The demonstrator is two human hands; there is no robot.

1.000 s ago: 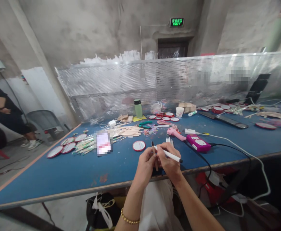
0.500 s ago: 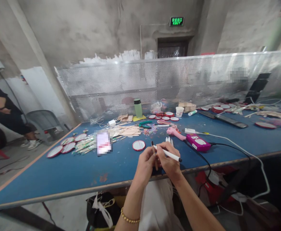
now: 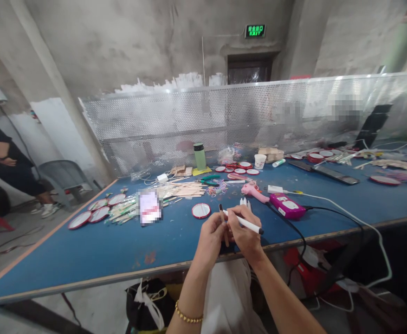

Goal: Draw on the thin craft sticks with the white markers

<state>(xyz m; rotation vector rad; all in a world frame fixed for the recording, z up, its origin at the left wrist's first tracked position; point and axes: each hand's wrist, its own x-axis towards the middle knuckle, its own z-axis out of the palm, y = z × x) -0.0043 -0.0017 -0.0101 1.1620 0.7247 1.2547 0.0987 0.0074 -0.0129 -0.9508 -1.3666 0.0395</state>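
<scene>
At the table's front edge, my left hand [image 3: 213, 233] is closed around a thin wooden stick [image 3: 226, 237] held upright, its top end [image 3: 220, 207] dark. A white marker pen [image 3: 247, 224] with a black end is gripped in my right hand [image 3: 245, 234], its tip side meeting the stick close to the dark end. Both hands sit side by side, fingers nearly touching. Just beyond them lies a round white disc with a red rim [image 3: 201, 210]. Several more white pens [image 3: 245, 202] stand behind my right hand, partly hidden by it.
Left of my hands are a phone [image 3: 149, 207], bundled sticks [image 3: 125, 209] and red-rimmed discs [image 3: 80, 220]. To the right lie a pink glue gun [image 3: 255, 191] and a magenta box [image 3: 287, 206] with cables. A green bottle [image 3: 199, 157] and paper cup [image 3: 260, 161] stand behind. A person [image 3: 4, 157] is at far left.
Almost nothing differs. Both hands keep their hold on the stick and the marker pen, with only a very slight shift of the view.
</scene>
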